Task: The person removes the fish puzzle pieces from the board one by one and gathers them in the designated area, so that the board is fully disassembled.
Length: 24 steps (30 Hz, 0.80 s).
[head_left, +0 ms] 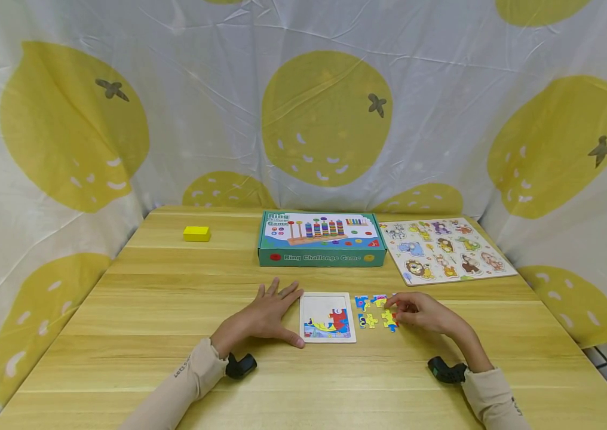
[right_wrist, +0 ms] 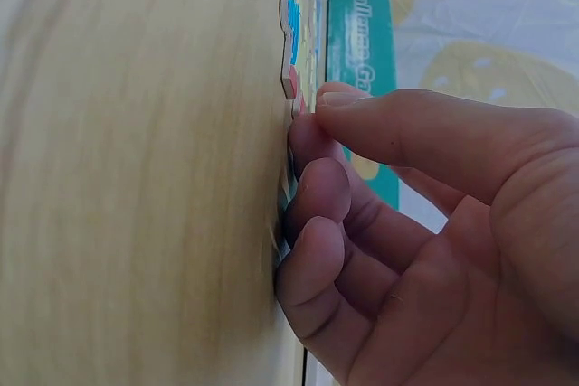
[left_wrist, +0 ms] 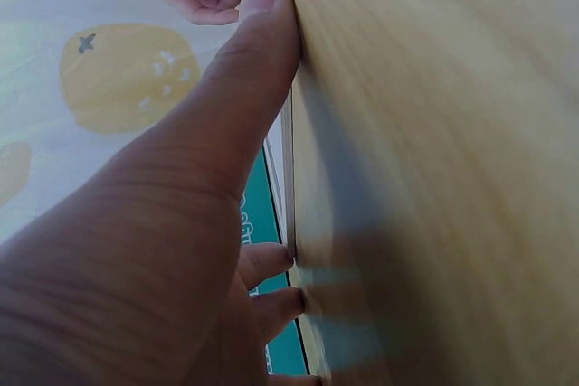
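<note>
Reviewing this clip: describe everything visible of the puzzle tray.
The puzzle tray, thin and square with a pale, wooden-looking rim, lies flat on the table, left of loose pieces. Red, yellow and blue artwork fills its bottom and lower right; the upper area is bare. The left hand touches its left edge.

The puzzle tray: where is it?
In the head view, the puzzle tray lies in front of the green box, the left hand at its left edge, loose pieces on its right.

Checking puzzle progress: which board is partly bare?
The small board, touched by the left hand: white shows inside its frame, whereas the animal board has pictures all over.
</note>
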Tool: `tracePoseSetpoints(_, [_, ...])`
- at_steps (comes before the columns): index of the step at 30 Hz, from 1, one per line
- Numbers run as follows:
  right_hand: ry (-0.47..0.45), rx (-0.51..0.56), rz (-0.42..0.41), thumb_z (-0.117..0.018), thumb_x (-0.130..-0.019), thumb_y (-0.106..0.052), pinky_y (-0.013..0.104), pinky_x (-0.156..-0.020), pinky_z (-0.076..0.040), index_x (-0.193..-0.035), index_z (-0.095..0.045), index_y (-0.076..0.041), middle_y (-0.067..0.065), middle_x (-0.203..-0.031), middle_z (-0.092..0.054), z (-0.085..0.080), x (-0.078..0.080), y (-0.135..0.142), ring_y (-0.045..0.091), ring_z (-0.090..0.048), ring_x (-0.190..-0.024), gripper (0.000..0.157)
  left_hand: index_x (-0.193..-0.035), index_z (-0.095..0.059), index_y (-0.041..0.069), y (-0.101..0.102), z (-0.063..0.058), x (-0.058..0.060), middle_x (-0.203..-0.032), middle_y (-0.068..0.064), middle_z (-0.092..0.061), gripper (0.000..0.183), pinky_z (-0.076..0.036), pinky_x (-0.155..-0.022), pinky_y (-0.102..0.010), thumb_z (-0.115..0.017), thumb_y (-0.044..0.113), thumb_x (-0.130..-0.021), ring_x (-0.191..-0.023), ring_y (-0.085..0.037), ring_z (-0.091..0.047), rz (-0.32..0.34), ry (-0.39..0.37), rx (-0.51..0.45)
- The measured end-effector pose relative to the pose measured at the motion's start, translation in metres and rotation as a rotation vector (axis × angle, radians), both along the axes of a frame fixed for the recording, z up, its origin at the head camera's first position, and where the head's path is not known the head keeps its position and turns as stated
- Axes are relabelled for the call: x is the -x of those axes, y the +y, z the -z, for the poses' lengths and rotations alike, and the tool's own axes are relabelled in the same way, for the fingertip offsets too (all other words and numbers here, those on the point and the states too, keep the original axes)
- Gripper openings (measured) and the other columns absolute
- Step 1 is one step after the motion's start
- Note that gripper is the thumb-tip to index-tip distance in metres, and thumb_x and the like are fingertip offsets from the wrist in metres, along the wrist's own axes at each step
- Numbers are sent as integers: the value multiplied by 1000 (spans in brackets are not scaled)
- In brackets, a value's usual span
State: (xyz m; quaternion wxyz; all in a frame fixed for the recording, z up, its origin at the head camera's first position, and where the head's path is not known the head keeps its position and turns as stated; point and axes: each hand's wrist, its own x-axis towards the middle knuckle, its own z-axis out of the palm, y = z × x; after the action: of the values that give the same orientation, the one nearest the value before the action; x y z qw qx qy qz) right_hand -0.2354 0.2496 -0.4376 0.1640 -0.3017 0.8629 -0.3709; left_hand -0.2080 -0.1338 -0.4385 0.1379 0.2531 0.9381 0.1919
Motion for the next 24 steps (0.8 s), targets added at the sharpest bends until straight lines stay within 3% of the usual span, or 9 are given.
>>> tracePoseSetpoints(13, [14, -2, 12, -61, -92, -5, 20, -57, -37, -111, -63, -2, 0, -76, -52, 0, 0, -2, 5, -44, -65, 19, -153, -26, 16, -1, 3, 1, -160, -4, -16, 110, 2, -112, -64, -73, 67, -68, -144, -45, 0, 1, 4, 7])
tracePoseSetpoints(24, [138, 11, 56, -62, -93, -9, 24, -66, -48, -114, -64, -4, -1, -87, -62, -4, 2, -25, 10, -55, -76, 22, -153, -26, 16, 0, 3, 2, -160, -4, -16, 110, 2, -112, -65, -73, 67, -67, -144, -46, 1, -1, 1, 4])
